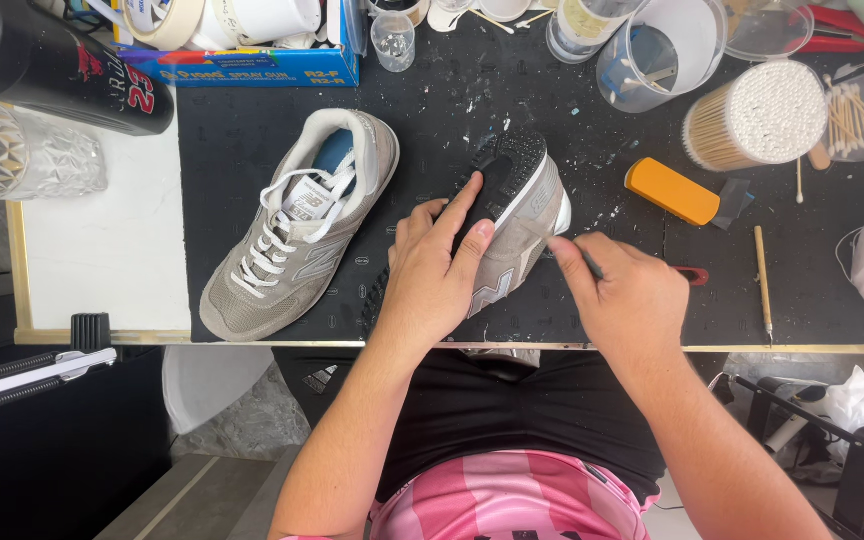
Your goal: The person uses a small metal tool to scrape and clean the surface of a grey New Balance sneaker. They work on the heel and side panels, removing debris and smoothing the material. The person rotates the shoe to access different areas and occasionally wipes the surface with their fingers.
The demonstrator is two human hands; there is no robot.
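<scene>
My left hand (435, 268) grips a grey sneaker (524, 205) turned on its side, its speckled black sole facing up and left. My right hand (624, 292) pinches a thin dark tool (590, 263) whose tip touches the shoe's side near the white midsole. A red part of the tool (693, 274) sticks out past my hand. A second grey sneaker (300, 222) with white laces lies upright on the black mat (452, 110), to the left of my hands.
An orange block (671, 190) lies right of the held shoe. A tub of cotton swabs (757, 115), clear plastic cups (657, 50), a wooden stick (763, 280), a blue box (252, 62), a black bottle (52, 65) and a faceted glass (22, 150) ring the mat.
</scene>
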